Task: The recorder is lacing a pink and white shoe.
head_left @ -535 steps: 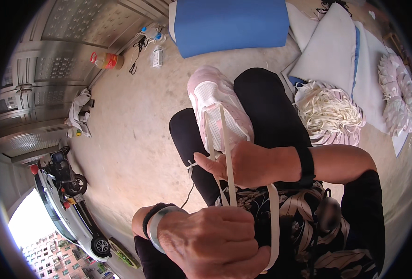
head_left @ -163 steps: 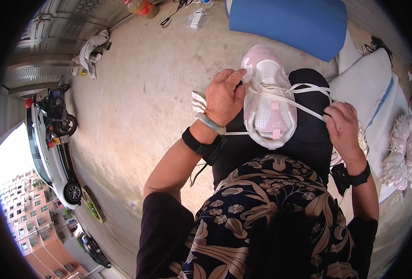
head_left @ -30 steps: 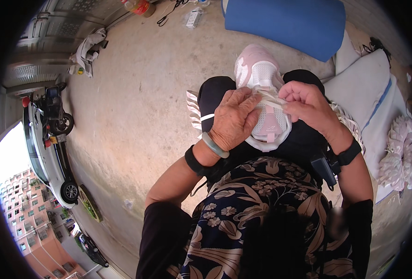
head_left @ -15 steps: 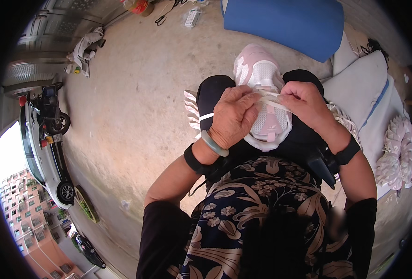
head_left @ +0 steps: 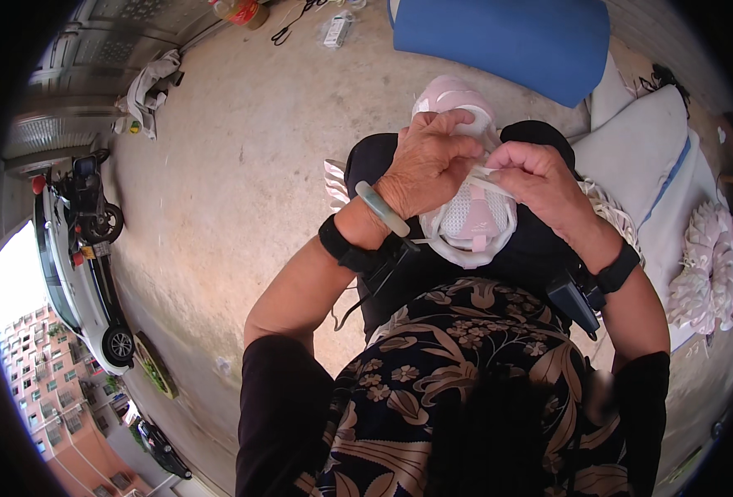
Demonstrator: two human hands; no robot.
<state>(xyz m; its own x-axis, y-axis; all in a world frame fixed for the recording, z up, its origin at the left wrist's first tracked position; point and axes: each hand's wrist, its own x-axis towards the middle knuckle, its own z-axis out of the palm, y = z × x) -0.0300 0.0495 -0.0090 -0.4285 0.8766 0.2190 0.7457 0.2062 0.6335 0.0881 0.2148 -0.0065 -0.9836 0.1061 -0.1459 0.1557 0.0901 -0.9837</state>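
Observation:
A pink and white sneaker (head_left: 472, 222) rests across my lap between my knees, its toe pointing away from me. My right hand (head_left: 540, 178) pinches a flat white shoelace (head_left: 495, 184) between thumb and forefinger, over the lacing area. My left hand (head_left: 433, 161) is bent over the shoe's left side, its fingers curled in at the lace beside the right fingertips. What lies under the left fingers is partly hidden. My left wrist wears a pale bangle (head_left: 381, 209) and a black strap.
Beyond my knees lies a blue roll or cushion (head_left: 499, 41). White cloth (head_left: 640, 157) and a pile of pale shoe parts (head_left: 704, 269) lie on the right. Scissors (head_left: 294, 23) and a bottle (head_left: 241, 12) are at the far left. Outside stand a motorbike (head_left: 93, 203) and a white car (head_left: 77, 290).
My left hand has shifted forward and turned, its fingers now lifted over the front of the shoe. The right hand stays nearly in place, still pinching the lace.

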